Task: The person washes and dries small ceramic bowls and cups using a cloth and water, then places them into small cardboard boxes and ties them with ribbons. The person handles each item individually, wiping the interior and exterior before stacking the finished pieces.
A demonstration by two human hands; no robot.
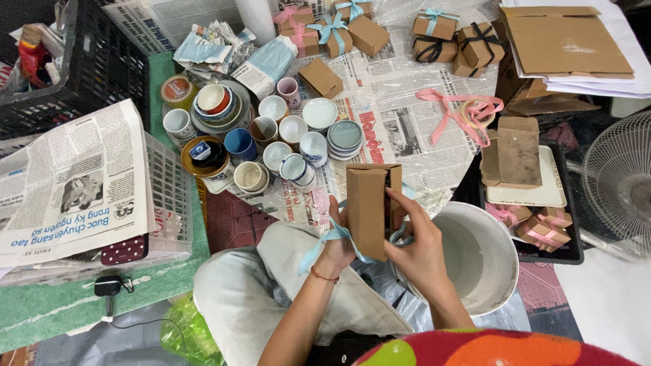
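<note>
Just left of the white bucket (475, 261), you hold the upright kraft box (367, 210), long axis vertical: left hand (337, 245) gripping its base with the blue ribbon (325, 240), right hand (419, 245) clasping its side.

We see a small brown cardboard box (367, 210) standing upright on its narrow end, plain and unprinted, held above the lap with its broad face toward us. Its right side shows a dark open gap along the edge. A light blue ribbon (337, 236) wraps around its lower part, one loose tail trailing down to the left, another curling out on the right.
</note>
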